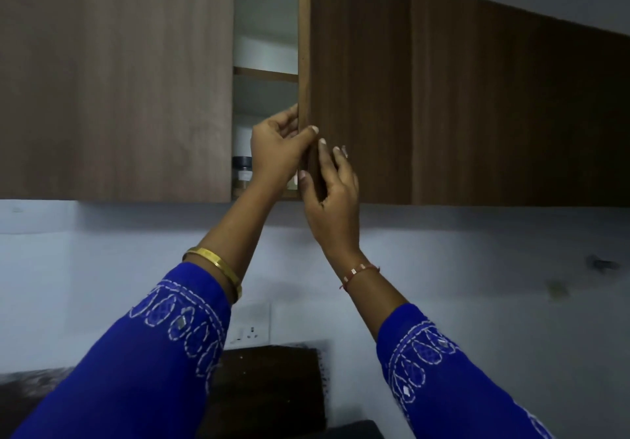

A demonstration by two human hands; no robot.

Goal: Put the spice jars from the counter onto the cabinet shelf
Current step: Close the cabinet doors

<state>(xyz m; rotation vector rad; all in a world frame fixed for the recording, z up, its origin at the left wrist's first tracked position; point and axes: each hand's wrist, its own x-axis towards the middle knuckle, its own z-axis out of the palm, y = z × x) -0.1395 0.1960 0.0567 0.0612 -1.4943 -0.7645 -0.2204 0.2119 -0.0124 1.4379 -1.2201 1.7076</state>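
Spice jar [242,172] half hidden behind left hand [274,152], label unreadable

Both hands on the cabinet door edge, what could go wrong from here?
1. The left hand has fingers curled round the door edge on the gap side; if the door swings shut, they may get pinched.
2. A jar stands near the bottom shelf's front; the left wrist could knock it.
3. Neither hand holds a jar, and the gap is narrow for loading.

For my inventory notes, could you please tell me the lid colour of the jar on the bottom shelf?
The jar's lid looks dark navy, almost black, in the head view.
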